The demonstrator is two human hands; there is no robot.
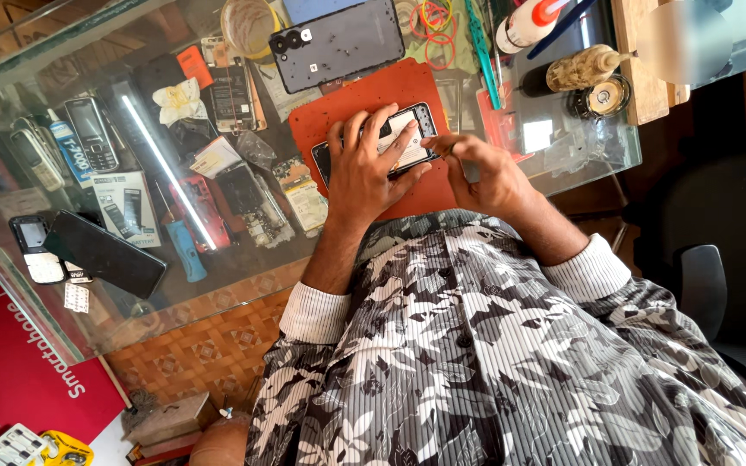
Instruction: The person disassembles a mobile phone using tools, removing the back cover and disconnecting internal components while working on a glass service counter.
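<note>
Opened phone (403,142) on orange mat (364,91), black back cover (338,43) beyond.

- One view only, from a camera worn on the person's head.
- It looks steeply down over the patterned shirt (494,345) and both forearms.
- The picture is rolled, so the glass counter (131,112) runs slantwise across the upper frame.
- The hands sit near, just above centre; the floor shows at lower left.

opened phone (403,142) | back off (insides exposed) | flat on orange mat (347,103)
</note>
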